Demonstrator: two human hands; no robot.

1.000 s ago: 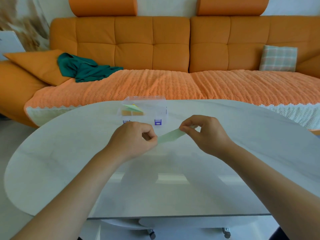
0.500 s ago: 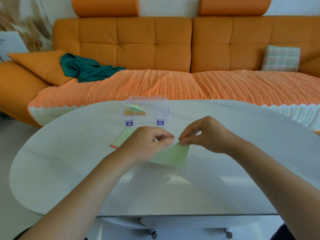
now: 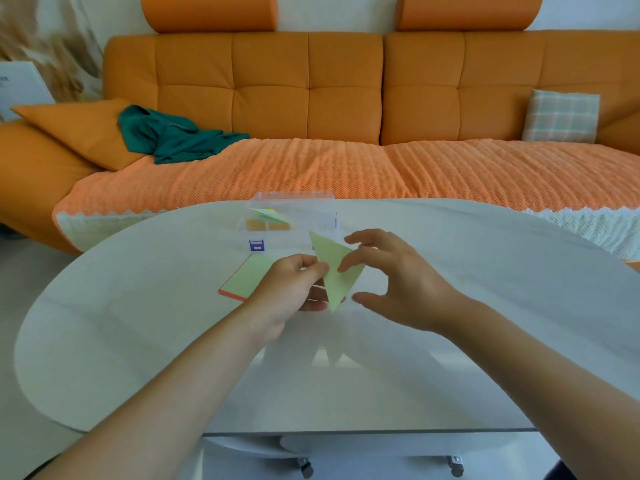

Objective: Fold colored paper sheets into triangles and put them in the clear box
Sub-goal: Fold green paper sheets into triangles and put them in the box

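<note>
A person's left hand (image 3: pixel 287 289) pinches a pale green folded paper triangle (image 3: pixel 334 268), holding it above a white oval tabletop (image 3: pixel 138 323), near a clear plastic box (image 3: pixel 311 199) containing other folded papers. The right hand (image 3: pixel 398 282) is open, fingers spread beside the triangle. Held by one light pinch, the fold could spring open or the paper could slip.

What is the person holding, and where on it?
The left hand pinches the light green paper triangle at its left edge; the right hand is open, gripping nothing.
</note>
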